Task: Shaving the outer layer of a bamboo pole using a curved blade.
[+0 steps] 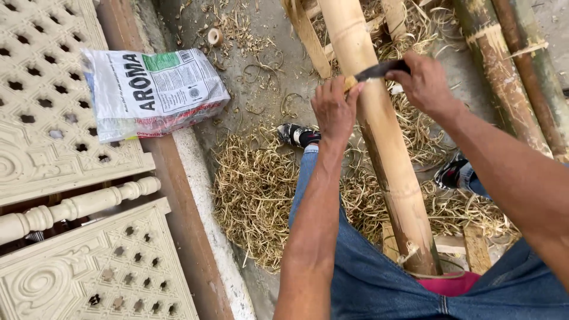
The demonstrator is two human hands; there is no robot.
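A thick yellow bamboo pole (385, 148) slants from my lap up and away between my knees. A dark knife blade (379, 70) lies across the pole. My right hand (428, 84) is shut on the knife's handle at the pole's right side. My left hand (335, 108) is at the pole's left side, with its fingers pressing the blade's tip end against the bamboo. Both forearms reach forward over my blue jeans (379, 284).
Curled bamboo shavings (255, 195) pile on the concrete ground around my shoes (296, 135). More bamboo poles (510, 83) lie at the right. A printed plastic sack (151, 92) rests on a ledge; carved cream panels (53, 118) and a turned baluster (77, 207) lie at left.
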